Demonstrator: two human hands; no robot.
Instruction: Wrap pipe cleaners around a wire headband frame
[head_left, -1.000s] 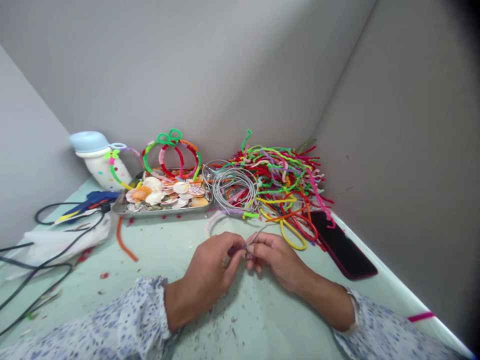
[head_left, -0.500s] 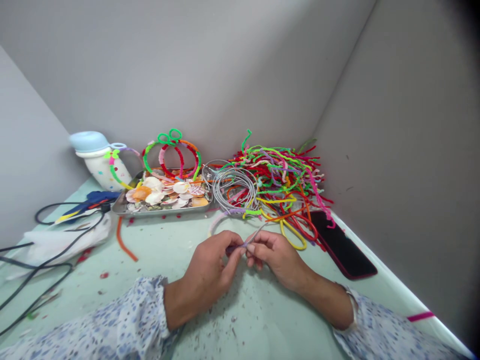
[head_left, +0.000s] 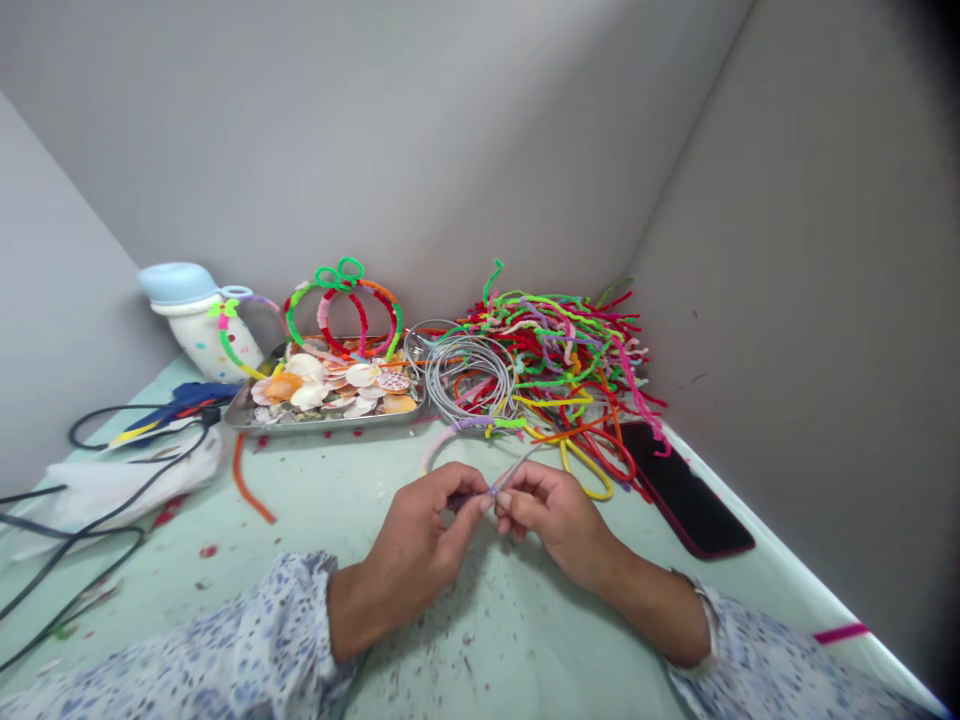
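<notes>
My left hand (head_left: 424, 535) and my right hand (head_left: 551, 515) meet at the fingertips over the pale green table (head_left: 315, 520). Both pinch the end of a thin hoop (head_left: 465, 428) wound with lilac, pink and green pipe cleaner. The hoop arcs away from my fingers and lies on the table toward the back. A thin grey wire end sticks up from between my fingers toward the right.
A heap of coloured pipe cleaners (head_left: 559, 350) and grey wire hoops (head_left: 469, 375) lies at the back. A metal tray of shells (head_left: 330, 390) stands left of them, with wrapped hoops (head_left: 345, 305) behind it. A phone (head_left: 686, 490) lies right. A glue gun (head_left: 176, 405), cables and a white jug (head_left: 199, 320) are left.
My hands have shifted slightly and the hoop has tilted a little toward the back. The fingers keep their pinch on its end.
</notes>
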